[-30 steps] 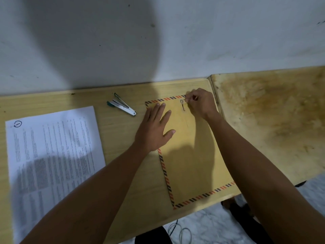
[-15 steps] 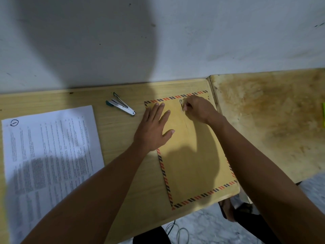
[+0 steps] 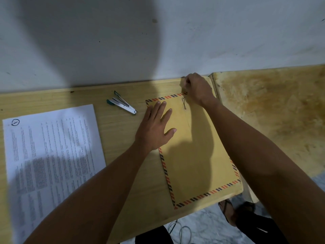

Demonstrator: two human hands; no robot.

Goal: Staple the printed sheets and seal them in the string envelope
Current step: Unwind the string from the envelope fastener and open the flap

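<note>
Envelope flat at surface right end, long axis front-to-back, string clasp end toward wall. Left hand flat, fingers straight, pressing it. Right hand curled at far edge; can't tell what it pinches. Stapler, printed sheets lie left.

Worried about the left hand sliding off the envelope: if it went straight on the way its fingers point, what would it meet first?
Probably the envelope's striped top edge, just past the left hand, then bare desk and wall.
</note>
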